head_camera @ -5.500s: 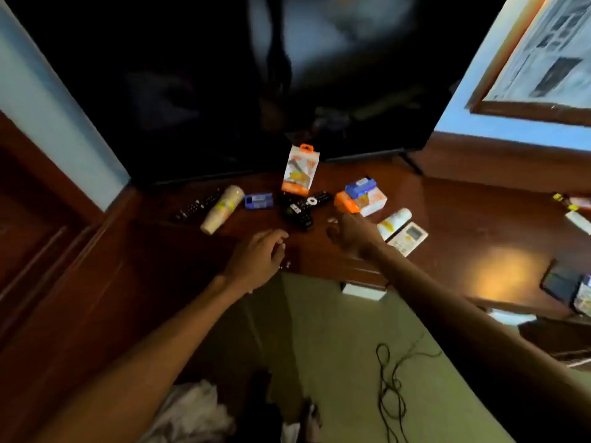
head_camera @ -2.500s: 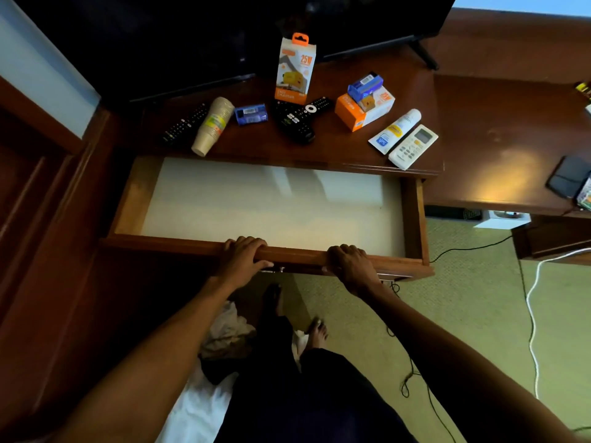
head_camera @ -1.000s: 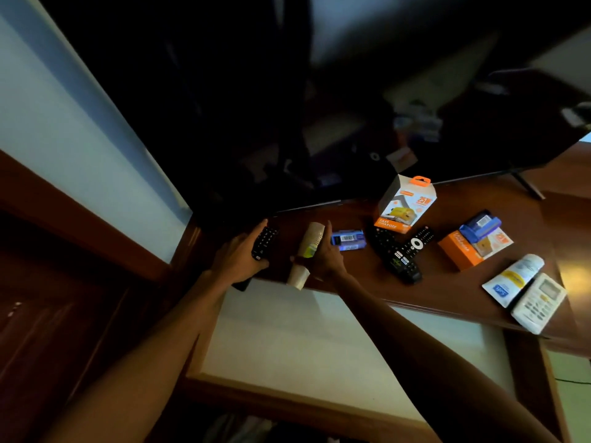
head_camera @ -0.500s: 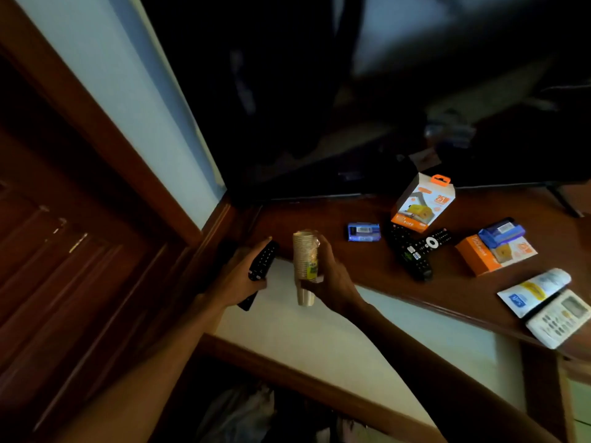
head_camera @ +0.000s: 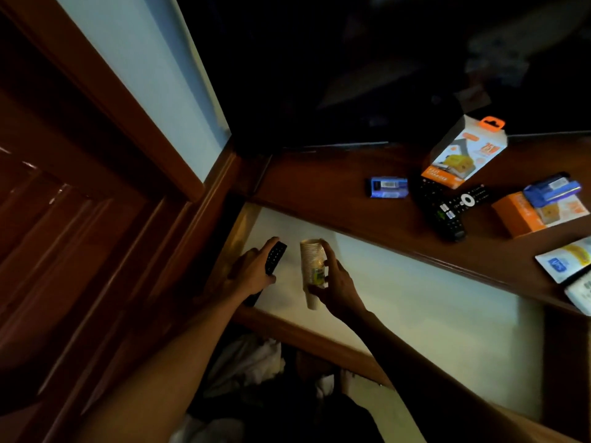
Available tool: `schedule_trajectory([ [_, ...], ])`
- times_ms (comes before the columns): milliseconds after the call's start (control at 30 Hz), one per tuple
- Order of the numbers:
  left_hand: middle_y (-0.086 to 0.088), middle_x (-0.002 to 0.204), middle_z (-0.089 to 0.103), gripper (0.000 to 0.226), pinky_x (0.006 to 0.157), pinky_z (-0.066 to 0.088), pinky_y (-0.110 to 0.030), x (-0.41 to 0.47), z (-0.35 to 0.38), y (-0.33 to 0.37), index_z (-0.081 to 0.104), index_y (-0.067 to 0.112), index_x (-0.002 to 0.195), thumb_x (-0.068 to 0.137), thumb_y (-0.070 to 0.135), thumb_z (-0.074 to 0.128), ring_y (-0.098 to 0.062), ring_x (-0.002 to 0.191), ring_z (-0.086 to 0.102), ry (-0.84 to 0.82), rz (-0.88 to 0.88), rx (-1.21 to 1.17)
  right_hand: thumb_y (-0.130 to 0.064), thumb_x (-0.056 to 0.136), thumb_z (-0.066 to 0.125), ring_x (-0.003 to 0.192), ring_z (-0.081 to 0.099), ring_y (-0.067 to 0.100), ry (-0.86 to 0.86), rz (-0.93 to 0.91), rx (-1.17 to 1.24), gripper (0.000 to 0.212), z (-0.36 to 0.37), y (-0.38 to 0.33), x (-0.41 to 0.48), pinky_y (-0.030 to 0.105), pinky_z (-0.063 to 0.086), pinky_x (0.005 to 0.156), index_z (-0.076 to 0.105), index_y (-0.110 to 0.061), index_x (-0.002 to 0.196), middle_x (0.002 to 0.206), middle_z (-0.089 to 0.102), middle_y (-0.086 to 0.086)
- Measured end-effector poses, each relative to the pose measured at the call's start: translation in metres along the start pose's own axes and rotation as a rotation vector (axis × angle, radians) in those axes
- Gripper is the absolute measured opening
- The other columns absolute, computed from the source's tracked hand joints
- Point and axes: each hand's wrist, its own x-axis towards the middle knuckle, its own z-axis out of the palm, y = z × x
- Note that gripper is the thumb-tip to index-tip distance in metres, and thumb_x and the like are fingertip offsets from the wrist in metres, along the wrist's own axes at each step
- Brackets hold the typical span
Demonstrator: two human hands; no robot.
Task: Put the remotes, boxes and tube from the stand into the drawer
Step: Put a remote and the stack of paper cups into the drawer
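- Left hand [head_camera: 252, 273] is closed around a black remote [head_camera: 274, 259], a slim dark bar with rows of small buttons; its top end sticks out past the fingers, its lower end shows below the palm.
- Right hand [head_camera: 335, 282] is wrapped around a stack of paper cups [head_camera: 311, 266], pale tan with a green and yellow print, held upright with the thumb over the top rim.
- Both hands and what they carry are over the left end of the open drawer [head_camera: 415, 292], just beside each other; whether either thing touches the drawer floor cannot be told.
- Pale drawer floor shows nothing lying on it apart from what the hands hold.
- On the dark wooden surface [head_camera: 335, 190] behind the drawer lie a small blue box [head_camera: 388, 187], two crossed black remotes [head_camera: 449, 209], and a tall orange and white box [head_camera: 463, 155] standing behind them.
- Farther right, an orange box [head_camera: 524, 215] carries a blue box [head_camera: 551, 190] on top.
- At the right edge, a white tube [head_camera: 566, 262] lies beside a white remote [head_camera: 582, 294], partly cut off by the frame.
- A dark screen [head_camera: 351, 65] stands at the back.
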Motion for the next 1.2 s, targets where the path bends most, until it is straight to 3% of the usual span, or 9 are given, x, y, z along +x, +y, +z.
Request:
schedule_trajectory([
  [133, -0.019, 0.120, 0.061, 0.102, 0.075, 0.058, -0.048, 0.016, 0.010, -0.008, 0.012, 0.040, 0.148, 0.074, 0.021, 0.079, -0.036, 0.101, 0.064, -0.043, -0.017, 0.142, -0.023, 0.081, 0.075, 0.121, 0.053, 0.036, 0.017, 0.029, 0.007, 0.102, 0.021, 0.002, 0.015, 0.043, 0.049, 0.089, 0.005, -0.027, 0.154, 0.140, 0.047, 0.019],
  [333, -0.021, 0.124, 0.059, 0.099, 0.079, 0.057, -0.047, 0.034, 0.013, -0.020, 0.011, 0.033, 0.153, 0.080, 0.023, 0.076, -0.037, 0.103, 0.063, -0.141, -0.068, 0.230, -0.018, 0.077, 0.078, 0.112, 0.060, 0.034, 0.069, 0.121, 0.121, 0.111, 0.044, -0.004, 0.036, 0.052, 0.054, 0.089, -0.002, -0.037, 0.152, 0.141, 0.050, 0.016],
  [500, -0.015, 0.138, 0.046, 0.085, 0.092, 0.048, -0.044, 0.037, -0.010, -0.007, 0.029, 0.018, 0.147, 0.078, 0.035, 0.077, -0.035, 0.122, 0.050, -0.134, -0.018, 0.621, -0.008, 0.074, 0.080, 0.118, 0.057, 0.026, 0.116, 0.205, 0.252, 0.106, 0.052, -0.008, 0.038, 0.048, 0.055, 0.091, 0.012, -0.029, 0.152, 0.143, 0.048, 0.009],
  [700, -0.009, 0.117, 0.064, 0.047, 0.068, 0.046, -0.036, 0.036, -0.020, -0.012, 0.045, 0.012, 0.134, 0.091, 0.019, 0.061, -0.027, 0.103, 0.064, -0.106, 0.065, 0.743, -0.007, 0.074, 0.080, 0.121, 0.055, 0.025, 0.160, 0.203, 0.244, 0.082, 0.059, -0.005, 0.037, 0.042, 0.055, 0.094, 0.037, -0.015, 0.143, 0.141, 0.050, 0.007],
  [900, -0.012, 0.114, 0.065, 0.023, 0.079, 0.052, -0.038, 0.032, -0.023, -0.015, 0.060, 0.009, 0.116, 0.094, 0.009, 0.053, -0.027, 0.103, 0.064, -0.112, 0.060, 0.823, -0.007, 0.072, 0.082, 0.117, 0.055, 0.024, 0.181, 0.164, 0.235, 0.081, 0.062, -0.002, 0.037, 0.038, 0.056, 0.092, 0.040, -0.013, 0.140, 0.140, 0.051, 0.008],
  [1033, -0.013, 0.115, 0.065, 0.020, 0.082, 0.051, -0.039, 0.028, -0.026, -0.019, 0.064, 0.008, 0.113, 0.095, 0.012, 0.055, -0.029, 0.105, 0.063, -0.102, 0.064, 0.679, -0.007, 0.071, 0.082, 0.118, 0.055, 0.025, 0.188, 0.156, 0.247, 0.081, 0.065, -0.005, 0.037, 0.041, 0.056, 0.092, 0.039, -0.013, 0.139, 0.139, 0.051, 0.009],
  [1200, -0.013, 0.106, 0.065, 0.048, 0.080, 0.055, -0.041, 0.010, -0.037, -0.041, 0.055, 0.014, 0.134, 0.089, 0.021, 0.068, -0.029, 0.094, 0.063, 0.105, 0.157, 0.010, -0.008, 0.072, 0.081, 0.120, 0.054, 0.025, 0.178, 0.130, 0.255, 0.082, 0.073, -0.014, 0.037, 0.041, 0.055, 0.093, 0.037, -0.013, 0.141, 0.139, 0.050, 0.011],
])
